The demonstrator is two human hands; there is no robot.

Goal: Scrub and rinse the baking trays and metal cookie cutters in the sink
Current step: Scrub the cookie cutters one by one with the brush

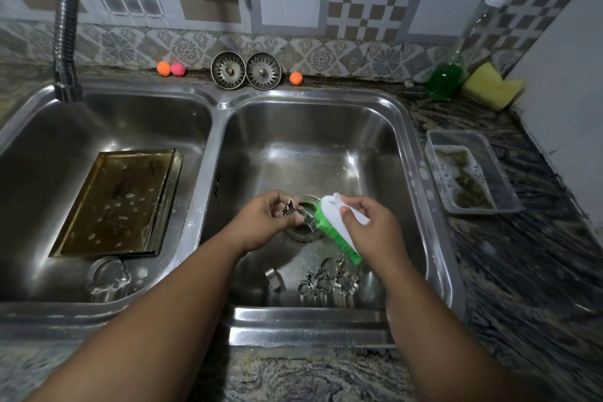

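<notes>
We've got our left hand (267, 219) pinching a small metal cookie cutter (291, 208) right over the drain (305, 232) of the right basin (326, 147), while our right hand (368, 225) is wrapped tight around a green scrub brush (332, 232) with a white handle, bristles touching the cutter. More cookie cutters (328, 281) sit in a loose pile on the basin floor at about 6 o'clock from the drain. Over at 9 o'clock, the left basin (39, 173) holds a baking tray (117, 202) lying tilted, soapy drops all over it. At 3 o'clock a clear plastic tub (470, 170) of sudsy water sits on the counter (528, 254).
</notes>
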